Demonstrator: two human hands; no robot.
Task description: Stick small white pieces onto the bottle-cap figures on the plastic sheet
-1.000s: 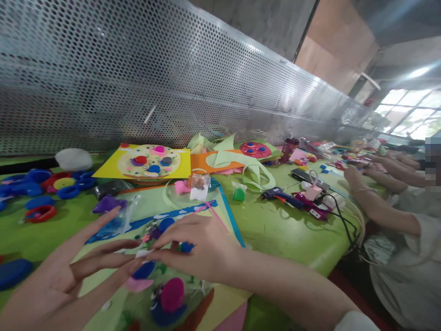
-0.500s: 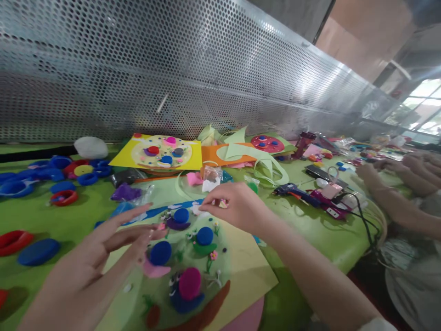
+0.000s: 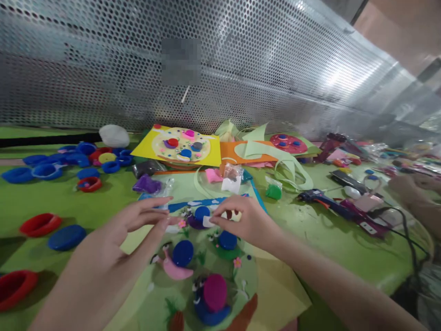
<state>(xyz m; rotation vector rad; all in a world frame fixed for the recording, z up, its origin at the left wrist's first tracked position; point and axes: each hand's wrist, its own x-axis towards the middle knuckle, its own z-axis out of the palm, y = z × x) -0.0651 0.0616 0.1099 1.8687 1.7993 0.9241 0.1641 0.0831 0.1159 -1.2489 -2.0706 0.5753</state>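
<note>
My right hand (image 3: 246, 220) pinches a small flat white piece of modelling clay (image 3: 207, 222) between thumb and fingertips. It hangs over the upper part of a clay picture, close to a snail with a blue cap shell (image 3: 201, 213). My left hand (image 3: 134, 239), fingers stretched and apart, hovers at the picture's left side by a pink flower (image 3: 182, 224). On the pale green card (image 3: 275, 276) are more snails: a pink one (image 3: 177, 269), a green one with a blue cap (image 3: 228, 240), and a blue one with a magenta cap (image 3: 215, 292).
Blue and red bottle caps (image 3: 67, 237) lie at left. Behind stand a finished snail picture on yellow card (image 3: 144, 149), a purple clay lump (image 3: 147, 184) and paper scraps (image 3: 296, 170). At right are a glue gun (image 3: 320, 200), a power strip (image 3: 365, 220) and another person's hand (image 3: 406, 189).
The view has shifted, so the table appears farther right. My right hand has come lower over the top snail, showing the white piece. My left fingers have drawn closer together.
</note>
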